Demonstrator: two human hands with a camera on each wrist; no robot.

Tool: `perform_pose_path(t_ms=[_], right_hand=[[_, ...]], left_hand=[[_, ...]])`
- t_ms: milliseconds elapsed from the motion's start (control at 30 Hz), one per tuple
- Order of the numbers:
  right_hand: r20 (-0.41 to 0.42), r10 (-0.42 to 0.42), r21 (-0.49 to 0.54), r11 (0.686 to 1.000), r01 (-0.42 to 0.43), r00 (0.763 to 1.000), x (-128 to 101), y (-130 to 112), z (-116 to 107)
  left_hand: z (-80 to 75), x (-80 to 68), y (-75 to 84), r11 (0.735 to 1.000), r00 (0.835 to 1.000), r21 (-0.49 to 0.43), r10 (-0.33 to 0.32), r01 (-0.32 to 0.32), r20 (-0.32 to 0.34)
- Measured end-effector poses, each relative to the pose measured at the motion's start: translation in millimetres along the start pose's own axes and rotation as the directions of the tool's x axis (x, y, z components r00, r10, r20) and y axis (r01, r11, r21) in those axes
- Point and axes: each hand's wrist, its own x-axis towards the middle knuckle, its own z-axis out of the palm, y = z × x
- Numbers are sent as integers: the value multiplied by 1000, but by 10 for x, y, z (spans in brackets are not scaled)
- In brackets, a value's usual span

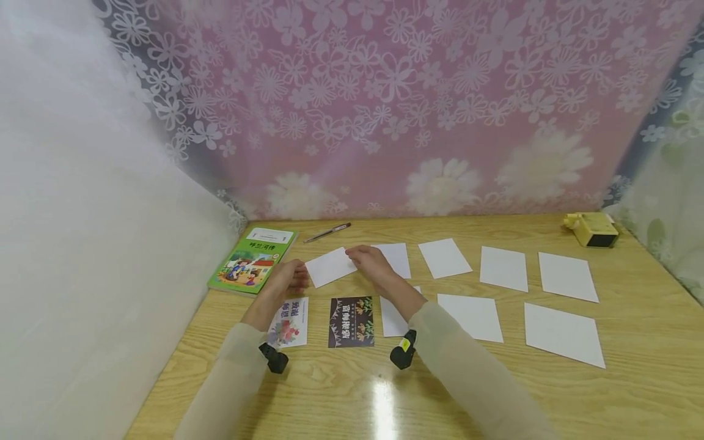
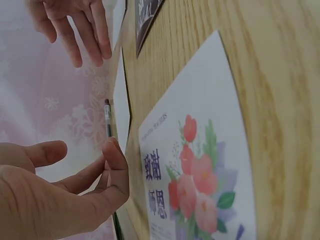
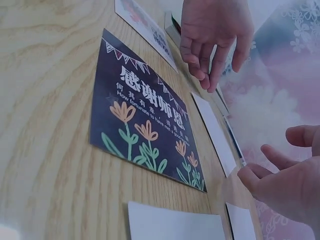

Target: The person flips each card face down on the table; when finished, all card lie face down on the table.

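Setting: wooden tabletop (image 1: 632,391) against a pink flowered curtain, seen from the person's head camera, both sleeved forearms reaching forward.
Card in hand: blank white card (image 1: 330,266) lies in the far row, tilted, its long axis running left to right and rising slightly to the right.
Left hand: left hand (image 1: 287,279) sits at the card's left end; the wrist view shows its fingers (image 2: 111,165) loosely bent and spread, gripping nothing, with the card edge just beyond them.
Right hand: right hand (image 1: 371,263) lies at the card's right end, fingers relaxed and resting at or just above the edge; contact cannot be told for certain.
Key relation: card lies between the two hands, just ahead of both sets of fingertips; neither hand is clearly nearer.
Near row: floral card (image 1: 289,324) under the left wrist, dark card (image 1: 351,321) with orange flowers beside it, then more white cards (image 1: 503,267) spread to the right.
Other things: green book (image 1: 253,259) at far left, pen (image 1: 327,232) behind the card, yellow device (image 1: 591,229) at far right.
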Motion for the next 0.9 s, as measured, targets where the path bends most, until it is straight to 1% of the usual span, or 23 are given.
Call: perform_pose_path(t_ms=[133,267,367,467,667,767,900], right_hand=[[39,-9,73,997,6,999,-68,-13,-94],[84,-15,136,991,3,996,-145,23,-231],[110,-9,156,988,-8,994,-200,71,-343],[136,13,155,987,-35,991,-279,111,-429],[193,40,142,988,-68,980,-462,150,-545],[222,40,151,986,-75,974,-568,138,-582],[252,52,134,987,-88,966,-667,108,-600]], left_hand=[[6,-88,8,1000,999,10,22,-23,23],[23,-188,12,998,994,12,57,-58,89],[46,-262,6,998,988,11,67,-69,139],[66,-344,-7,998,984,14,55,-58,169],[162,-462,-53,999,978,47,-3,-7,208],[210,-506,-69,998,976,62,-34,21,216],[235,-556,-84,996,978,69,-67,54,197]])
